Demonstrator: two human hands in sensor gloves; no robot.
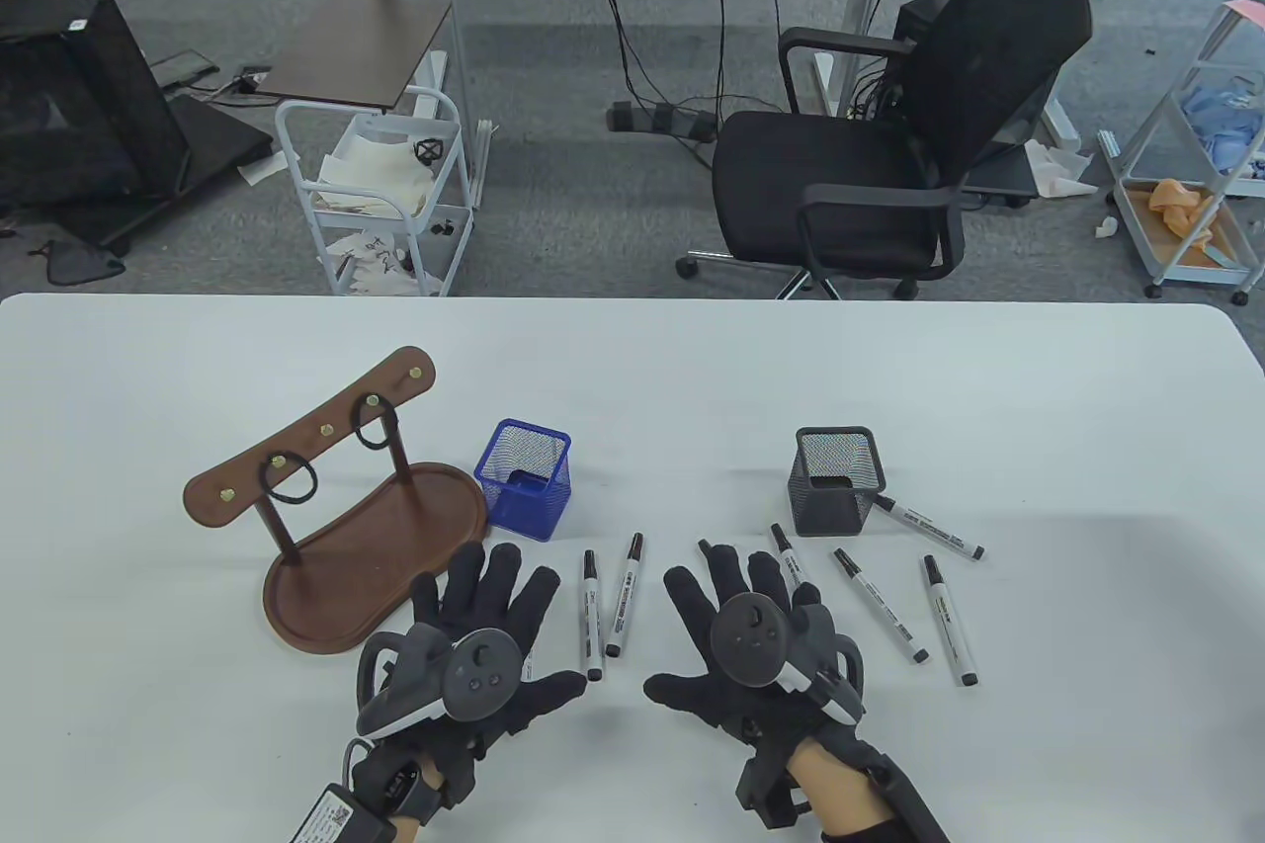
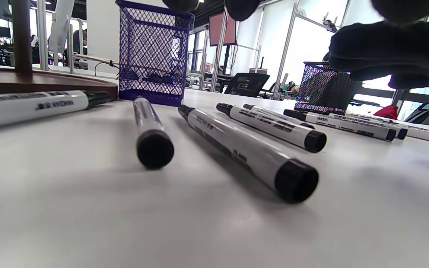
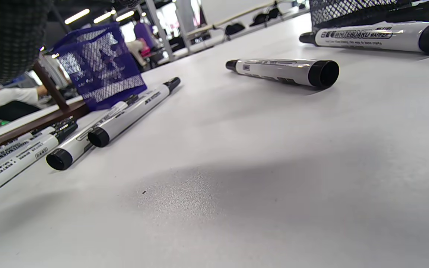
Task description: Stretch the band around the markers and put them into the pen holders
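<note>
Both gloved hands lie flat on the white table with fingers spread, holding nothing. Two white markers with black caps [image 1: 625, 594] lie side by side between my left hand [image 1: 494, 606] and my right hand [image 1: 736, 596]. Several more markers [image 1: 880, 606] are scattered right of the right hand, and one [image 1: 788, 558] lies at its fingertips. The blue mesh pen holder [image 1: 524, 479] stands beyond the left hand, the black mesh pen holder [image 1: 835, 479] beyond the right. Two black bands [image 1: 290, 479] hang on pegs of the wooden stand [image 1: 346, 547]. The left wrist view shows markers [image 2: 248, 149] close by.
The wooden stand's tray base [image 2: 43, 83] sits left of the blue holder [image 2: 151, 56]. One marker [image 1: 929, 527] leans near the black holder's foot. A black office chair [image 1: 889, 161] and a white cart [image 1: 380, 191] stand on the floor beyond the table's far edge.
</note>
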